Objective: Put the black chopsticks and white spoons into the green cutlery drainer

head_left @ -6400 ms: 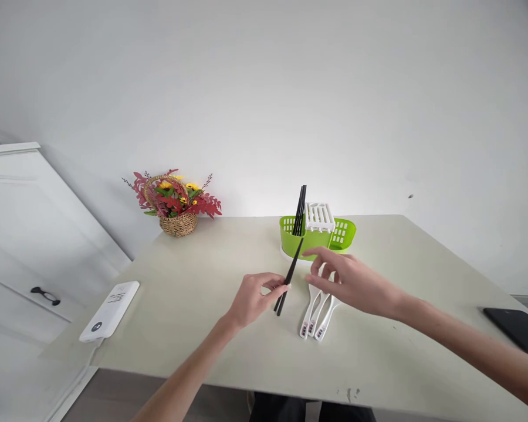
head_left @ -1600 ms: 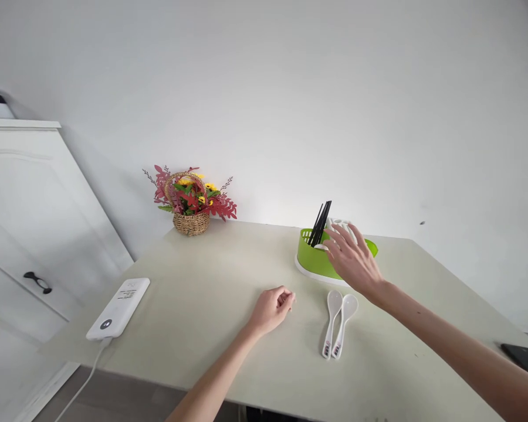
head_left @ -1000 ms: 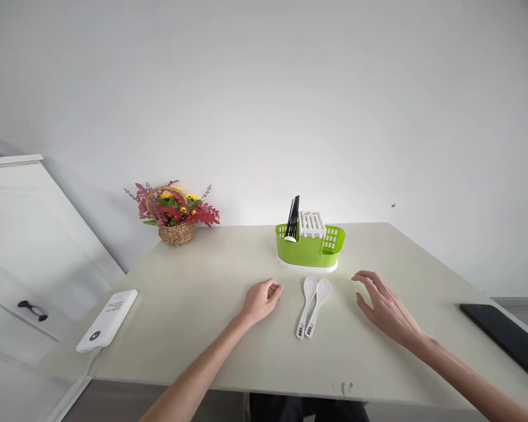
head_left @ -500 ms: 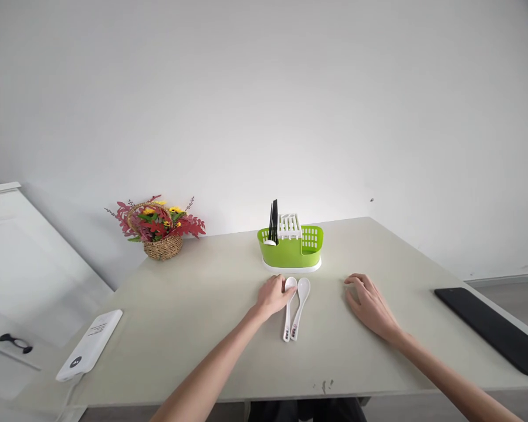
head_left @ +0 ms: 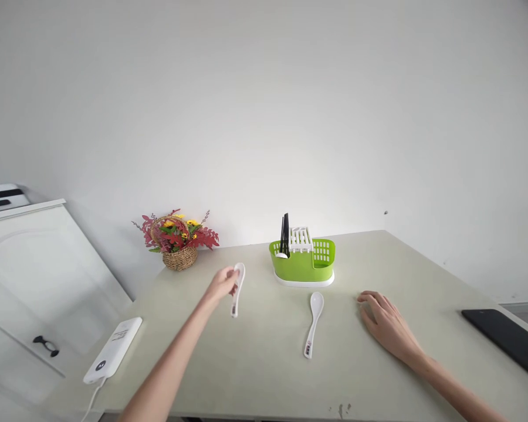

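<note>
My left hand (head_left: 222, 283) is closed on a white spoon (head_left: 236, 297), gripping it near the bowl, with the handle pointing down toward me. A second white spoon (head_left: 314, 323) lies on the table in front of the green cutlery basket (head_left: 295, 268), bowl end away from me. Black chopsticks (head_left: 284, 235) and a white spoon or ladle end (head_left: 282, 255) stick out of the basket's left section. A white slatted rack (head_left: 301, 239) tops its middle. My right hand (head_left: 386, 321) rests on the table right of the lying spoon, fingers loosely spread, holding nothing.
A wicker basket of artificial flowers (head_left: 180, 258) stands at the back left. A white power bank (head_left: 113, 350) with a cable lies at the left edge. A black flat object (head_left: 506, 340) lies at the right edge. A white cabinet (head_left: 17, 281) stands left of the table (head_left: 255, 369).
My left hand has taken one of the two spoons and carried it left, away from the other. My right hand stays resting on the table. The view has shifted slightly.
</note>
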The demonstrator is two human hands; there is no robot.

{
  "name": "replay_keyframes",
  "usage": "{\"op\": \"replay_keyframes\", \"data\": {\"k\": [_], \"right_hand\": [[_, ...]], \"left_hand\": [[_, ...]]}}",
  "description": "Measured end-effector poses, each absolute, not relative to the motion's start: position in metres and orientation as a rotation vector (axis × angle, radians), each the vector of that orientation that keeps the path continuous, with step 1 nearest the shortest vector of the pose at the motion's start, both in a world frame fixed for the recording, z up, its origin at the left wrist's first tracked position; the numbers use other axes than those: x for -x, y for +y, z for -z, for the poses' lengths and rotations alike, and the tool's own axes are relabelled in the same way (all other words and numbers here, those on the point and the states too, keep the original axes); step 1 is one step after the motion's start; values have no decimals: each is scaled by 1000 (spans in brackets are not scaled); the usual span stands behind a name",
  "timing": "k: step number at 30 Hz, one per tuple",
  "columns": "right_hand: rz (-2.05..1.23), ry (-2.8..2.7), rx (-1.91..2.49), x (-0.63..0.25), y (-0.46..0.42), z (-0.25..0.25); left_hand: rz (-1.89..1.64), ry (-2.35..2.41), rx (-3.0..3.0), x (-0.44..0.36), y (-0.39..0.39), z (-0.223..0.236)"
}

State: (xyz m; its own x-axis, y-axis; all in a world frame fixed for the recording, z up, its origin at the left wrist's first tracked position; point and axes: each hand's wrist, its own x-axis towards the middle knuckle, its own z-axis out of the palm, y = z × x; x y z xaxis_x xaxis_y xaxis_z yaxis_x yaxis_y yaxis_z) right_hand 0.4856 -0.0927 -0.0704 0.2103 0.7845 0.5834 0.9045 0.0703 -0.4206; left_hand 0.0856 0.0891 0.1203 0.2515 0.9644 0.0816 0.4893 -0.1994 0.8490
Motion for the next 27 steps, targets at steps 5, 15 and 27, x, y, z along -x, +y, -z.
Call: {"op": "replay_keyframes", "data": {"k": [5, 15, 27], "right_hand": [[207, -1597, 1726, -485, -92, 71], [224, -1604, 1741, -483, -97, 64], [210, -1606, 1766, -481, -101, 54]], "left_hand": [[-1143, 1261, -1783, -92, 116, -183], [-1668, 930, -2165, -173, 132, -206], [-1260, 877, -2423, -187, 143, -151]]}}
